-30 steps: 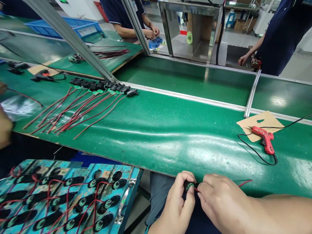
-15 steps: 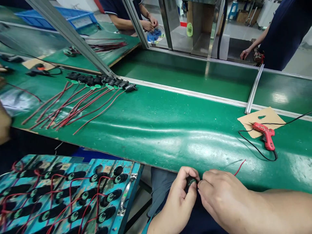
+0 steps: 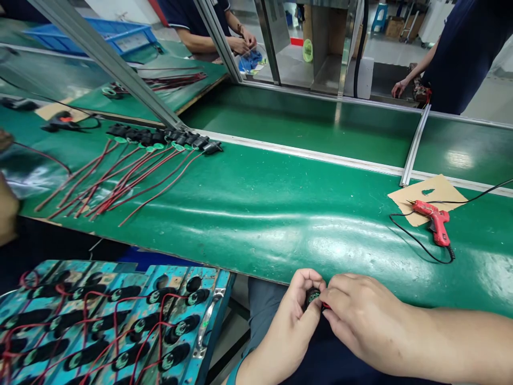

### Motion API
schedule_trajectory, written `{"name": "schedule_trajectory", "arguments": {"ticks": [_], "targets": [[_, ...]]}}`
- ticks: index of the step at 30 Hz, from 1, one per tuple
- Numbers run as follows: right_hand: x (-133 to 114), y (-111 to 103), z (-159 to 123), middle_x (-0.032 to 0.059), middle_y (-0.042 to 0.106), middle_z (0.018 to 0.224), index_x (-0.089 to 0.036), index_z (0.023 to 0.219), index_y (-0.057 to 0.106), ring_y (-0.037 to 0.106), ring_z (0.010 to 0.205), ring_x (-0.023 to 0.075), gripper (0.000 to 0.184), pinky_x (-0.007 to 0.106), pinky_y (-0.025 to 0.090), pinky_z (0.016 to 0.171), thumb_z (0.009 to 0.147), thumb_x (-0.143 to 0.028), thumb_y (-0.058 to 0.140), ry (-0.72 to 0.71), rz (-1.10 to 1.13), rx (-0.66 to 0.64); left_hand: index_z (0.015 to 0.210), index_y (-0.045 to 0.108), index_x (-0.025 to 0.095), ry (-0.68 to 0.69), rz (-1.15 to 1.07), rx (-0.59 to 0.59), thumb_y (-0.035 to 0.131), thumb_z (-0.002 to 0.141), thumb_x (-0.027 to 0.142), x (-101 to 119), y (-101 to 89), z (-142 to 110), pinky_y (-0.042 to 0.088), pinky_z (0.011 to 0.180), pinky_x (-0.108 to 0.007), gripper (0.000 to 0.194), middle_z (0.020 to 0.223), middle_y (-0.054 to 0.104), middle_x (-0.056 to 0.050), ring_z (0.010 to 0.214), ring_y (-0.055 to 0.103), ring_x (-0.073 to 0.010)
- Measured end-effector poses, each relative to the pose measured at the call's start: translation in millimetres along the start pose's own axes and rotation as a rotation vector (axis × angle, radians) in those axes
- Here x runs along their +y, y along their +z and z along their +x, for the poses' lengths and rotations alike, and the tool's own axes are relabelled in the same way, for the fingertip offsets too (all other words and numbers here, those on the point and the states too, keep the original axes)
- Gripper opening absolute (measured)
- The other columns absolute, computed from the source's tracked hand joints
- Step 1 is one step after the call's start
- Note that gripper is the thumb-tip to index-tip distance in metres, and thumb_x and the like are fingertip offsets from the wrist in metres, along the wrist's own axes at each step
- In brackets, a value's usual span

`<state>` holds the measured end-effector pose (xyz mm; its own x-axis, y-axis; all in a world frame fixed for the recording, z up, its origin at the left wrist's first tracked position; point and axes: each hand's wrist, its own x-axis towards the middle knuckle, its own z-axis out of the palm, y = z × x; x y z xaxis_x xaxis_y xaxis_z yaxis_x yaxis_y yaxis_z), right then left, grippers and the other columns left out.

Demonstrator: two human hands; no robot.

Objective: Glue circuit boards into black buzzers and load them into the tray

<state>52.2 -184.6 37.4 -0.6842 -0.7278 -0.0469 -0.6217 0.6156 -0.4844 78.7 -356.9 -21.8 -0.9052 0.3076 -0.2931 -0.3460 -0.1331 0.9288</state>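
Observation:
At the near edge of the green bench, my left hand [image 3: 294, 326] is closed around a small black round housing [image 3: 311, 295] with a greenish end facing up. Most of the housing is hidden by fingers. My right hand [image 3: 360, 315] meets it there, fingertips pinched together against the housing. A bit of red wire [image 3: 326, 306] shows beneath those fingertips; the rest of it is hidden. To the left, a blue tray [image 3: 218, 315] carries rows of black housings with green ends, joined by red wires.
A red glue gun [image 3: 436, 219] lies on cardboard [image 3: 449, 192] at right, its cord trailing. Black parts with long red wires [image 3: 140, 171] lie in a row at left. A metal rail [image 3: 304, 156] runs along the bench. Another person's hand [image 3: 6, 140] is at far left; co-workers stand behind.
The red wire's end, which stuck out behind my right hand, is now out of sight. Red now shows at my right fingertips. Both hands stay close together; the view has shifted slightly.

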Motion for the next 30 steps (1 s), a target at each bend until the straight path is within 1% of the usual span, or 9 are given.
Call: {"name": "schedule_trajectory", "arguments": {"ticks": [6,8,11,14,17,21,25,28,30], "targets": [[4,6,-3,0.0097,0.070,0.092,-0.012,0.097,0.070,0.067,0.082,0.0239,0.016,0.038,0.059,0.074,0.093,-0.013,0.055,-0.016,0.030,0.025,0.110,0.054,0.023,-0.049,-0.077,0.001,0.056,0.089,0.017,-1,-1.1,4,0.048,0.087,-0.030,0.022,0.101,0.061,-0.002,0.097,0.057,-0.0171],[6,8,-4,0.0105,0.071,0.095,-0.013,0.099,0.070,0.068,0.084,0.0245,0.018,0.039,0.060,0.077,0.095,-0.014,0.053,-0.040,0.042,0.068,0.112,0.056,0.023,-0.063,-0.099,0.040,0.059,0.087,0.017,-3,-1.7,5,0.048,0.087,-0.030,0.026,0.100,0.063,-0.002,0.097,0.059,-0.0175],[9,11,-5,0.0111,0.072,0.093,-0.012,0.098,0.069,0.069,0.080,0.0232,0.020,0.036,0.060,0.073,0.098,-0.013,0.049,-0.066,0.042,0.143,0.110,0.060,0.022,-0.074,-0.125,0.094,0.063,0.088,0.022,-5,-1.7,7,0.048,0.092,-0.033,0.022,0.104,0.067,-0.004,0.104,0.061,-0.0200],[13,16,-8,0.0104,0.073,0.086,-0.011,0.097,0.068,0.069,0.074,0.0220,0.021,0.034,0.060,0.070,0.098,-0.011,0.047,-0.080,0.050,0.241,0.104,0.067,0.021,-0.102,-0.170,0.075,0.067,0.089,0.030,-4,-1.6,7,0.046,0.100,-0.036,0.017,0.111,0.070,-0.007,0.114,0.061,-0.0239],[17,21,-11,0.0102,0.073,0.087,-0.013,0.096,0.066,0.071,0.076,0.0230,0.020,0.036,0.062,0.073,0.098,-0.011,0.046,-0.047,0.118,0.322,0.105,0.071,0.021,-0.128,-0.197,0.047,0.071,0.089,0.038,-2,-2.5,6,0.045,0.103,-0.037,0.023,0.116,0.071,-0.008,0.117,0.062,-0.0263],[19,25,-16,0.0097,0.074,0.092,-0.014,0.103,0.062,0.073,0.081,0.0227,0.014,0.036,0.063,0.076,0.098,-0.011,0.049,-0.013,0.233,0.373,0.111,0.073,0.024,-0.111,-0.131,0.043,0.073,0.088,0.043,-2,-6.5,3,0.048,0.100,-0.033,0.030,0.112,0.073,-0.005,0.110,0.064,-0.0231],[17,26,-21,0.0056,0.073,0.088,-0.017,0.105,0.060,0.074,0.081,0.0208,0.012,0.034,0.063,0.077,0.099,-0.013,0.050,-0.010,0.276,0.399,0.111,0.072,0.028,-0.050,-0.041,-0.011,0.072,0.088,0.046,-4,-10.2,-2,0.051,0.091,-0.027,0.029,0.103,0.073,-0.002,0.099,0.065,-0.0190],[15,28,-22,0.0063,0.074,0.088,-0.017,0.102,0.058,0.074,0.080,0.0205,0.012,0.033,0.063,0.076,0.100,-0.013,0.047,-0.034,0.231,0.442,0.111,0.070,0.030,0.014,0.031,-0.046,0.068,0.091,0.048,-3,-10.2,-5,0.047,0.101,-0.028,0.027,0.115,0.069,-0.002,0.114,0.061,-0.0212],[15,29,-22,0.0069,0.074,0.088,-0.018,0.099,0.058,0.074,0.079,0.0206,0.012,0.033,0.063,0.074,0.101,-0.014,0.046,-0.040,0.216,0.461,0.114,0.067,0.031,0.004,0.057,-0.060,0.063,0.094,0.049,-1,-9.8,-7,0.047,0.102,-0.029,0.027,0.126,0.064,-0.003,0.118,0.059,-0.0215]]}}
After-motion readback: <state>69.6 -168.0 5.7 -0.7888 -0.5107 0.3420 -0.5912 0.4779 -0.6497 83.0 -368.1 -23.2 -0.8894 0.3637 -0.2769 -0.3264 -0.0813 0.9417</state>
